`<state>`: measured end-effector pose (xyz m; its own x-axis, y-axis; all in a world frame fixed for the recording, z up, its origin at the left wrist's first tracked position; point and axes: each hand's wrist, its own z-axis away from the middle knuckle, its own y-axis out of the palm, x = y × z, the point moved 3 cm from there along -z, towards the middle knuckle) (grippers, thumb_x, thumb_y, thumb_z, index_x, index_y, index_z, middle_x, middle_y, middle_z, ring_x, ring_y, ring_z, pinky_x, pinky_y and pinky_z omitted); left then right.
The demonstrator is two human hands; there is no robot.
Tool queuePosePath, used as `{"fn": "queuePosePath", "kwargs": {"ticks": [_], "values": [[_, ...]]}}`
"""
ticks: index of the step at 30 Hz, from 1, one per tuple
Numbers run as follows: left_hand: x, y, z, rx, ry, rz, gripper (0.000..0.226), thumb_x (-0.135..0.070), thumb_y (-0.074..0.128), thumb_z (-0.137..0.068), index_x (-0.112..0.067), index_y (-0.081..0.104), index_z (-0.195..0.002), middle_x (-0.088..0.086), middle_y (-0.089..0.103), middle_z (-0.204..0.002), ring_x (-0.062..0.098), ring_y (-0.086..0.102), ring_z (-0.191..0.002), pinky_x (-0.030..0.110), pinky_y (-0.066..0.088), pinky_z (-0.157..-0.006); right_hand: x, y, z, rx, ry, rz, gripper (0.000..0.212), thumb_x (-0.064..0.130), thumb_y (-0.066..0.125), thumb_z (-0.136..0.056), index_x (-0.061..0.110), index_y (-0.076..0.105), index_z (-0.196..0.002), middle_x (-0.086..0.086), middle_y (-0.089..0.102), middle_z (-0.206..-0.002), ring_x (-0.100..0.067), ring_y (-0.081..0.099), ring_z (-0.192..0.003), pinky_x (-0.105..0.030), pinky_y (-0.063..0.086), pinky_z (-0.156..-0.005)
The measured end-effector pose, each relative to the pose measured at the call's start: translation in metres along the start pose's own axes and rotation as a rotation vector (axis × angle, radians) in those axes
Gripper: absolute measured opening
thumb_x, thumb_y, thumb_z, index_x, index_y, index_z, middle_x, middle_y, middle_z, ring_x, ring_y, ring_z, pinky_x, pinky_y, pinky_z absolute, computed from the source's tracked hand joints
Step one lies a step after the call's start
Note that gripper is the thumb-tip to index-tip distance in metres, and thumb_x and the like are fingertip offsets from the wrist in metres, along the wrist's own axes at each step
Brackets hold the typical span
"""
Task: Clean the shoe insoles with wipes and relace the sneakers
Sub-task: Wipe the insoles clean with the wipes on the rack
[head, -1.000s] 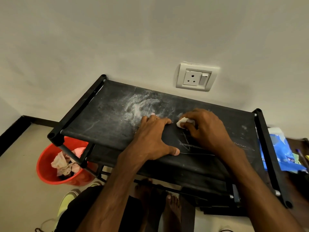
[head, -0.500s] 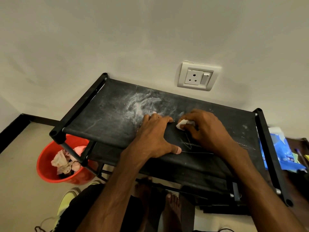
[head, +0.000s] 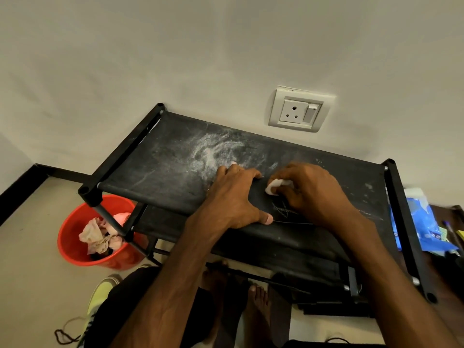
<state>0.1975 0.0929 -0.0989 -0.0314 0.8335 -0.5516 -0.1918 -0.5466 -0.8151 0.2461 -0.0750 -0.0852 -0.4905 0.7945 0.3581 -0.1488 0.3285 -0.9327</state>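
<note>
1. Two hands were at work on the top shelf (head: 155, 169) of a black rack that stood against the wall.
2. Our left hand (head: 236, 199) lay flat with its fingers straight and spread and the thumb out toward the near edge, pressing down on a black insole (head: 263, 199).
3. That insole lay on the shelf's fabric, under and between both hands. We could hardly tell its outline from the dark cloth, though a faint mark showed on it near the right hand.
4. Our right hand (head: 311, 192) had its fingers curled round a small white wipe (head: 275, 187), pinching it and holding it against the insole just beside the left fingertips.
5. Beyond the left hand, a pale dusty smear (head: 216, 151) marked the shelf.
6. At the rack's left corner a red bucket (head: 70, 229) stood on the floor with crumpled cloths (head: 98, 237) inside.
7. Nearer us lay a yellow-green sneaker (head: 100, 292), with a dark lace (head: 65, 335) on the floor beside it.
8. Right of the rack lay a blue packet (head: 424, 227), and a wall socket (head: 298, 110) sat above the shelf.
</note>
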Motion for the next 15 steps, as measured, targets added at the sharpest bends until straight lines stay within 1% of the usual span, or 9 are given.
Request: {"fn": "queuePosePath", "kwargs": {"ticks": [2, 4, 7, 9, 11, 13, 15], "values": [[0.000, 0.000, 0.000, 0.000, -0.004, -0.006, 0.098, -0.056, 0.087, -0.064, -0.033, 0.041, -0.148, -0.001, 0.040, -0.141, 0.023, 0.028, -0.134, 0.043, 0.037, -0.111, 0.000, 0.001, -0.006, -0.061, 0.019, 0.030, 0.020, 0.023, 0.068, -0.092, 0.033, 0.075, -0.109, 0.005, 0.066, -0.112, -0.019, 0.061, -0.098, -0.042, 0.054, -0.082], [0.001, 0.000, -0.001, -0.004, -0.004, -0.004, 0.098, -0.056, 0.087, -0.063, -0.034, 0.042, -0.148, -0.002, 0.041, -0.140, 0.023, 0.028, -0.134, 0.042, 0.037, -0.111, 0.001, 0.001, -0.007, -0.049, 0.016, 0.018, 0.019, 0.023, 0.069, -0.092, 0.031, 0.075, -0.108, 0.004, 0.066, -0.111, -0.018, 0.061, -0.096, -0.042, 0.054, -0.081], [0.002, 0.001, -0.001, -0.012, -0.002, 0.006, 0.098, -0.056, 0.088, -0.062, -0.033, 0.044, -0.147, -0.003, 0.042, -0.138, 0.022, 0.029, -0.132, 0.039, 0.038, -0.109, 0.007, -0.002, 0.002, 0.055, -0.041, -0.034, 0.016, 0.022, 0.071, -0.091, 0.032, 0.076, -0.104, 0.009, 0.068, -0.111, -0.010, 0.060, -0.093, -0.037, 0.056, -0.080], [0.002, 0.001, -0.002, -0.005, 0.000, 0.007, 0.098, -0.056, 0.088, -0.062, -0.033, 0.044, -0.146, -0.003, 0.042, -0.137, 0.022, 0.030, -0.132, 0.039, 0.038, -0.108, 0.010, -0.006, 0.011, 0.122, -0.080, -0.018, 0.020, 0.020, 0.072, -0.090, 0.034, 0.076, -0.103, 0.013, 0.069, -0.110, -0.006, 0.060, -0.091, -0.034, 0.057, -0.079], [0.002, 0.001, -0.003, -0.003, 0.003, -0.002, 0.098, -0.057, 0.088, -0.061, -0.033, 0.044, -0.146, -0.003, 0.042, -0.138, 0.022, 0.030, -0.132, 0.041, 0.038, -0.109, 0.011, -0.008, 0.017, 0.156, -0.088, 0.015, 0.020, 0.022, 0.072, -0.090, 0.036, 0.075, -0.104, 0.016, 0.068, -0.111, -0.005, 0.060, -0.091, -0.033, 0.057, -0.079], [0.002, 0.001, -0.003, -0.005, 0.008, -0.006, 0.098, -0.057, 0.088, -0.062, -0.033, 0.044, -0.146, -0.003, 0.042, -0.138, 0.022, 0.030, -0.132, 0.041, 0.038, -0.109, 0.009, -0.007, 0.015, 0.110, -0.066, 0.027, 0.020, 0.024, 0.072, -0.091, 0.037, 0.075, -0.105, 0.017, 0.066, -0.112, -0.004, 0.057, -0.089, -0.032, 0.056, -0.078], [0.001, 0.000, -0.003, -0.002, 0.011, 0.000, 0.098, -0.056, 0.088, -0.063, -0.032, 0.044, -0.147, -0.003, 0.041, -0.139, 0.022, 0.030, -0.132, 0.041, 0.038, -0.109, 0.007, -0.004, 0.008, 0.013, -0.026, 0.004, 0.019, 0.024, 0.072, -0.090, 0.037, 0.075, -0.104, 0.014, 0.067, -0.111, -0.009, 0.059, -0.091, -0.037, 0.056, -0.079]]}}
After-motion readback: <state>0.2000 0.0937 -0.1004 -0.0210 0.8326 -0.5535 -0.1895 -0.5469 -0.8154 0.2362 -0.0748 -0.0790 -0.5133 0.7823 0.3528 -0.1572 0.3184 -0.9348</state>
